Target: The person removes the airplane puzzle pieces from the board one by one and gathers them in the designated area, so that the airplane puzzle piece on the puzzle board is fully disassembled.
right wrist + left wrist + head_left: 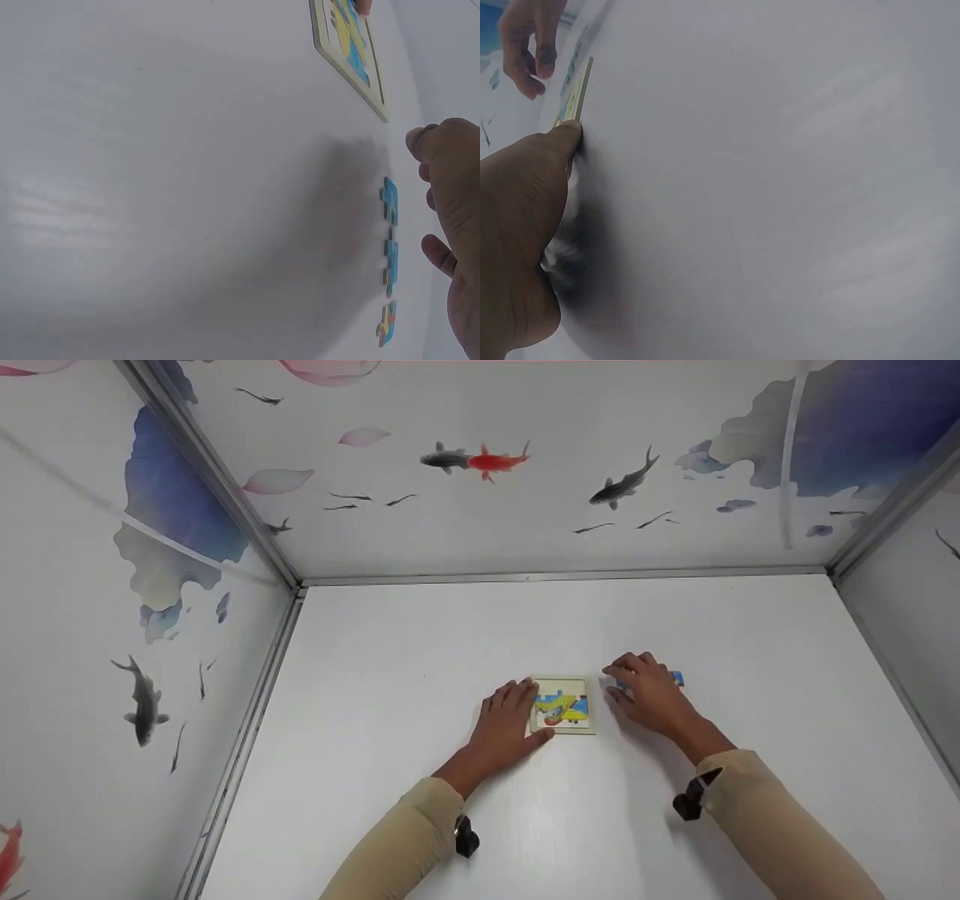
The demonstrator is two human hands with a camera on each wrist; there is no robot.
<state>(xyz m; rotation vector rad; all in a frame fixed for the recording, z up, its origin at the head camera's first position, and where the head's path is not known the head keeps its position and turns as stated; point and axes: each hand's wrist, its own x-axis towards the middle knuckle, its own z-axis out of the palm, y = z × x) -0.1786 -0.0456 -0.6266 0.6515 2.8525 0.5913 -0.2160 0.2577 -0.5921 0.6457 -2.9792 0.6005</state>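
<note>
A small wooden jigsaw board (591,705) with a pale rim lies on the white table. Its lower part holds fitted blue and yellow pieces; bare wood shows above them. My left hand (507,727) rests against its left side, fingers extended over the rim and thumb at the near edge. To the right of the board, my right hand (651,694) hovers with loosely bent fingers and nothing visible between them. Beneath it, the right wrist view shows three loose puzzle pieces in a row: a blue one (391,201), another blue one (391,262) and a multicoloured one (386,324).
The white table (420,645) is enclosed by printed panels with fish and petals, including a back wall (540,525) and a left wall (67,607). Metal strips (525,578) run along the joins. A dark wrist camera (466,837) sits at the left sleeve.
</note>
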